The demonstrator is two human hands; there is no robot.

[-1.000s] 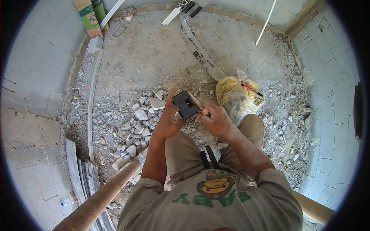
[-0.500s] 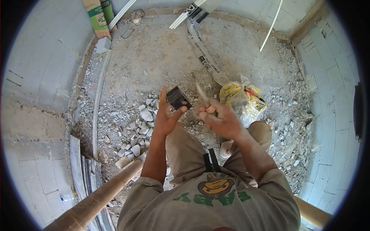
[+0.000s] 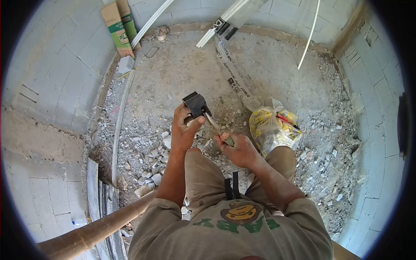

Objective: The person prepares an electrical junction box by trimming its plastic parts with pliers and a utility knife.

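Note:
My left hand (image 3: 185, 132) grips a small black box (image 3: 196, 104), which looks like an electrical back box, held up in front of my knees. Its fingers wrap around the near left side, with the thumb along the lower edge. In my right hand (image 3: 241, 151) is a green-handled tool (image 3: 213, 122) with a narrow, pale shaft. The shaft slants up to the left, and its tip meets the right side of the box near a small hole. Whether the tip goes into the hole cannot be made out.
Broken rubble (image 3: 151, 167) covers the ground around my legs. A clear plastic bag with yellow print (image 3: 271, 125) lies by my right knee. A bamboo pole (image 3: 99, 225) crosses at lower left. White conduits (image 3: 208, 37) and a plastic sleeve (image 3: 234, 76) lie farther off, between block walls.
My left hand has tipped the black box and closed around it. My right hand has brought the tool's shaft down and left, from upright and apart, to the box's side.

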